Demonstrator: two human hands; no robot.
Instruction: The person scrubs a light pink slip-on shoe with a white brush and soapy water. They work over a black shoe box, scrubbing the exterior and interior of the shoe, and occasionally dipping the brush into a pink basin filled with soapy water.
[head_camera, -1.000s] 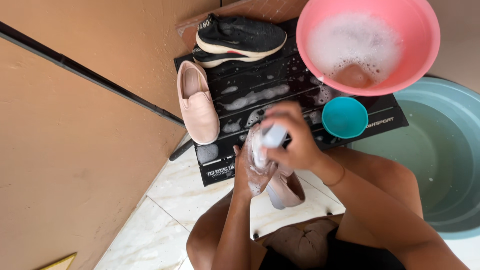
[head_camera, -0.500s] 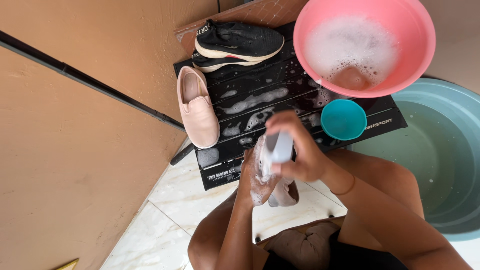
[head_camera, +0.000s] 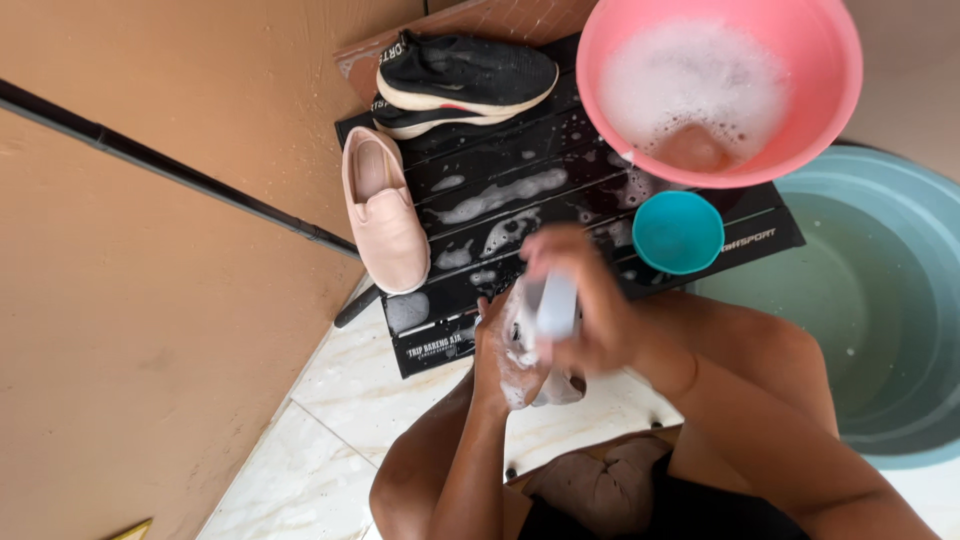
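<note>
Centre frame: your left hand (head_camera: 500, 360) is gripping the soapy shoe (head_camera: 545, 385), steadying it; your right hand (head_camera: 585, 310) is clenching a pale brush (head_camera: 555, 305) against it.

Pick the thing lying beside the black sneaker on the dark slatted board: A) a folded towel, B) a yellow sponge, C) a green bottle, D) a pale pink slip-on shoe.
D: a pale pink slip-on shoe lies on the board's left edge, just below the black sneaker.

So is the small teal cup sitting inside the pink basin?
No, the teal cup stands on the black slatted board, just outside the pink basin of suds.
</note>
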